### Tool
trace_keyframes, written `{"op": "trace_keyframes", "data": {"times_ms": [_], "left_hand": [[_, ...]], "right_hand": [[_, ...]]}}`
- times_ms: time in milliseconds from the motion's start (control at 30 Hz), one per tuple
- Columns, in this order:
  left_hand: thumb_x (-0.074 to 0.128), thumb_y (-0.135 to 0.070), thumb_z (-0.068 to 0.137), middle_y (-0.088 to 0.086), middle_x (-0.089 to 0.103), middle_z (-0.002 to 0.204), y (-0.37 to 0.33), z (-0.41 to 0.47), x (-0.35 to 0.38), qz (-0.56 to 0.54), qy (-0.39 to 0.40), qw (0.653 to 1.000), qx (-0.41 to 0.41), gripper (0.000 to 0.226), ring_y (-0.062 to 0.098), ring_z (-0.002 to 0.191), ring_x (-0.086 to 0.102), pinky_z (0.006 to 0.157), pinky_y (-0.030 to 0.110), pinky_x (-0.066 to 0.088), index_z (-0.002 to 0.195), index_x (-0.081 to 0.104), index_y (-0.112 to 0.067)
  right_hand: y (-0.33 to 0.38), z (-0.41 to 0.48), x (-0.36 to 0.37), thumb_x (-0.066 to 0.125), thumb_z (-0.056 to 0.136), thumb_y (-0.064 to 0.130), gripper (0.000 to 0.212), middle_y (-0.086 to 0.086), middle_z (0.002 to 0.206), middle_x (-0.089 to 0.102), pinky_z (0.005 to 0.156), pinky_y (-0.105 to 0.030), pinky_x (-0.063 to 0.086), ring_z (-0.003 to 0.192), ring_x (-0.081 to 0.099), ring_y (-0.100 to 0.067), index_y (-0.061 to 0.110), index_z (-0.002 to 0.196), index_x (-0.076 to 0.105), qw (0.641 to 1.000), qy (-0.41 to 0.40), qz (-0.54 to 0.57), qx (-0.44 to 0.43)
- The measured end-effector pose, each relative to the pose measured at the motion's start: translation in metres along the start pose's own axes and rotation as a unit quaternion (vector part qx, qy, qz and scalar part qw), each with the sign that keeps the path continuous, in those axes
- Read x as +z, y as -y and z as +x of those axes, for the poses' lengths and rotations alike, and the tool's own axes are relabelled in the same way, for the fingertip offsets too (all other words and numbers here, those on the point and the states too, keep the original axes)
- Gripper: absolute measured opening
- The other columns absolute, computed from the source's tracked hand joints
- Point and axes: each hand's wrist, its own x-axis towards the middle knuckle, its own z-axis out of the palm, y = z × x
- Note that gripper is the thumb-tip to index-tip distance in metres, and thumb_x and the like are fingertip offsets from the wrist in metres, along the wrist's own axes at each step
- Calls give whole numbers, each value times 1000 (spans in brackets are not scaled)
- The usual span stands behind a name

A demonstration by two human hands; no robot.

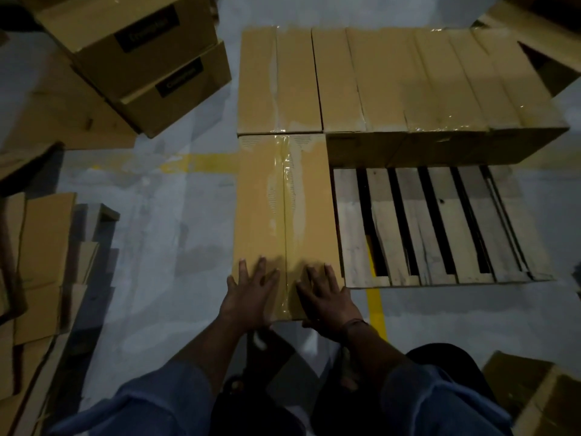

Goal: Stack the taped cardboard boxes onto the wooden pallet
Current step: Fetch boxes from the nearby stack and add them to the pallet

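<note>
A long taped cardboard box (283, 209) lies on the left end of the wooden pallet (434, 225), its clear tape seam running away from me. My left hand (251, 294) presses flat on its near top, left of the seam. My right hand (327, 297) presses flat to the right of the seam, fingers spread. Behind it a row of taped boxes (393, 83) fills the far part of the pallet.
Two stacked open boxes (141, 58) with dark labels stand at the far left. Flattened cardboard (41, 247) is piled along the left edge. Another box (540, 398) sits at the lower right. Yellow floor lines (375, 306) cross the grey floor.
</note>
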Motion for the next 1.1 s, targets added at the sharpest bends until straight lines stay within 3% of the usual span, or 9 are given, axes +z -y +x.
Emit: {"op": "trace_keyframes", "data": {"times_ms": [133,300,467,567,700,867,1100], "left_hand": [[70,-75,77,7,-31,167,5,4,5,-4,1,1000,1,124,56,151,-15,117,70,23,163,-11,-34],[71,-75,77,6,-34,166,10,8,6,-3,-2,1000,-4,126,55,151,-17,118,69,23,163,-12,-35],[74,-70,77,8,-21,170,1,-11,-12,-22,5,1000,-8,122,53,153,-7,119,66,22,164,-2,-31],[71,-74,78,6,-24,170,-12,-41,-41,-24,6,1000,3,124,48,155,-9,121,63,15,164,-8,-32],[69,-71,82,4,-21,171,-34,-87,-110,-32,-14,999,22,115,45,157,-8,122,62,12,165,-2,-34],[60,-62,94,8,-9,173,-66,-143,-222,-5,-55,998,32,97,44,156,4,123,61,17,166,5,-29],[61,-47,98,9,6,173,-108,-181,-316,-40,-107,993,26,83,44,155,15,124,58,20,164,16,-27]], "right_hand": [[-1,4,3,65,90,57,98,-3,167,-26,107,-74,26,148,-29,-45,35,158,-2,1000,-13,-13,-9],[-3,11,11,73,81,57,102,-6,170,-6,98,-73,36,151,-11,-50,33,158,11,999,-32,-23,-9],[1,-4,-19,62,91,58,90,-4,169,-14,111,-75,17,151,-18,-46,33,160,10,1000,-1,15,4],[8,-33,-58,50,97,60,78,-5,170,-14,115,-74,10,152,-17,-44,33,161,13,999,-16,22,19],[20,-88,-126,43,100,59,69,-6,171,-3,117,-71,5,154,-7,-42,32,160,21,997,-55,27,36],[34,-163,-217,53,98,52,63,-11,165,27,113,-71,22,150,21,-45,25,153,42,985,-112,75,104],[29,-241,-286,59,93,46,61,-12,157,38,106,-61,35,143,32,-43,24,148,44,961,-152,135,187]]}}
